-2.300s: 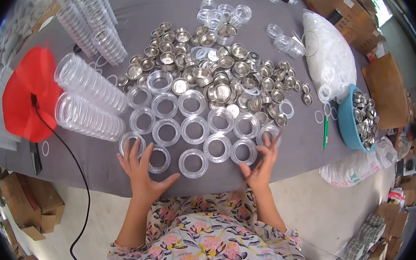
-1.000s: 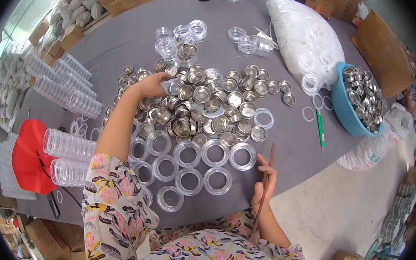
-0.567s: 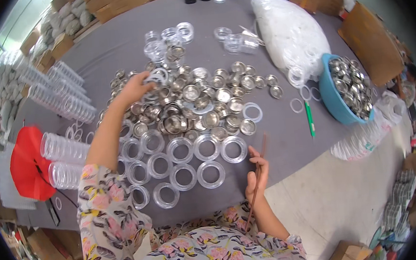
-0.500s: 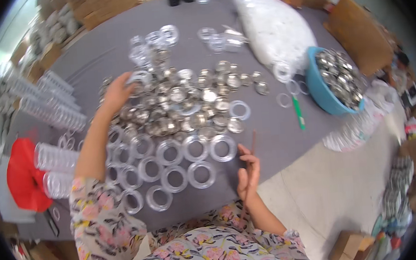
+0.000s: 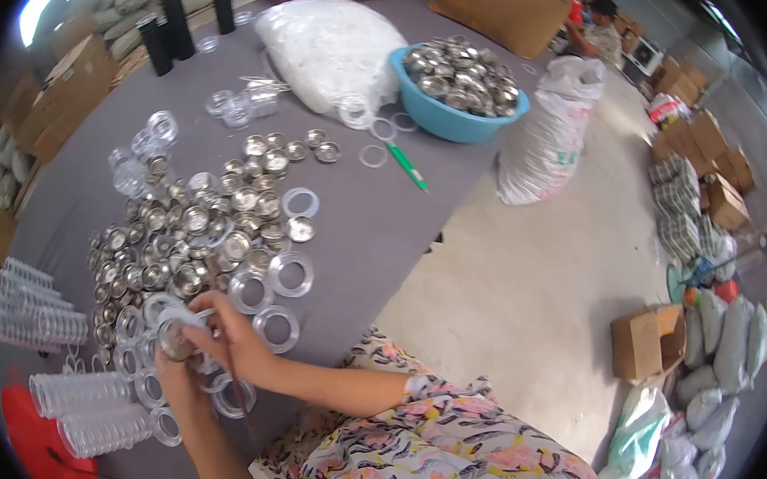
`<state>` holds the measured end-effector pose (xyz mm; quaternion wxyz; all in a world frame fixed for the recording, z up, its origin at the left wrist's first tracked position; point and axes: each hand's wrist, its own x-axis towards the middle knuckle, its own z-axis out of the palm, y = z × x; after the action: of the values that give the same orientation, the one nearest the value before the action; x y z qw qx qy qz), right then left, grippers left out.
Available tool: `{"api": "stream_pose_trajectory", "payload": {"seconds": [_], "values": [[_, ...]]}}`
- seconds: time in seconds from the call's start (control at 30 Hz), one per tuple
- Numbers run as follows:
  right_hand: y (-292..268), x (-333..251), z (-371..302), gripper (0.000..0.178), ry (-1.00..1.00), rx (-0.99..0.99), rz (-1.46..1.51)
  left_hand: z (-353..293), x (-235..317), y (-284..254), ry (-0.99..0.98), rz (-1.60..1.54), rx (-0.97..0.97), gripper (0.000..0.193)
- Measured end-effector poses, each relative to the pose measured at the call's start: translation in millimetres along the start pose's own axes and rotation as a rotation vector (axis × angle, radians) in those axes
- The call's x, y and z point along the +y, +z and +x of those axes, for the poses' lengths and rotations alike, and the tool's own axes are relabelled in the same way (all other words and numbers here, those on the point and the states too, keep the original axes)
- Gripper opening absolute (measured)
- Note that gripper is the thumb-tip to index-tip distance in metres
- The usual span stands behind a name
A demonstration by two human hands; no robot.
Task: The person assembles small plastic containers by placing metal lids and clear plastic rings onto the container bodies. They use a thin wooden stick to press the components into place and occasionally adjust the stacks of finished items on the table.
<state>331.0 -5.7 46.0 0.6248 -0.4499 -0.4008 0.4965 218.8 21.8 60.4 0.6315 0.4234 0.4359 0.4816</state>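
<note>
My left hand is closed around a small round silver metal cup at the lower left. A translucent ring shows right beside the cup. My right hand reaches across from the right, its fingers at the cup and partly hiding it. A thin reddish-brown stick runs through the right hand and points down. Clear plastic rings lie flat around and under both hands. Just beyond them spreads a heap of silver metal cups.
Stacks of clear rings stand at the left by a red bag. Farther off are a bulging white plastic bag, a blue basin full of metal cups and a green pen-like tool. Another person is at the far right.
My view has swung right. My left hand has come back from the heap with a metal cup, and my right hand has moved left to meet it, still with the stick.
</note>
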Motion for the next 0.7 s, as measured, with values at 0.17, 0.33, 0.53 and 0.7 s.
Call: {"api": "stream_pose_trajectory", "payload": {"seconds": [0.17, 0.33, 0.53, 0.7], "values": [[23.5, -1.8, -17.7, 0.048, -0.165, -0.009, -0.002, 17.3, -22.7, -59.0, 0.139, 0.046, 0.063, 0.048], [37.5, 38.4, -12.7, 0.053, -0.179, 0.089, -0.167, 12.2, -26.9, -52.9, 0.155, 0.315, 0.245, 0.054], [12.9, -2.8, 14.7, 0.048, 0.097, -0.015, 0.020, 18.6, 11.8, -11.8, 0.317, 0.751, 0.278, 0.034], [22.4, -1.0, 16.8, 0.037, -0.010, -0.016, -0.045, 11.1, 8.9, -12.1, 0.464, 0.472, 0.180, 0.020]]}}
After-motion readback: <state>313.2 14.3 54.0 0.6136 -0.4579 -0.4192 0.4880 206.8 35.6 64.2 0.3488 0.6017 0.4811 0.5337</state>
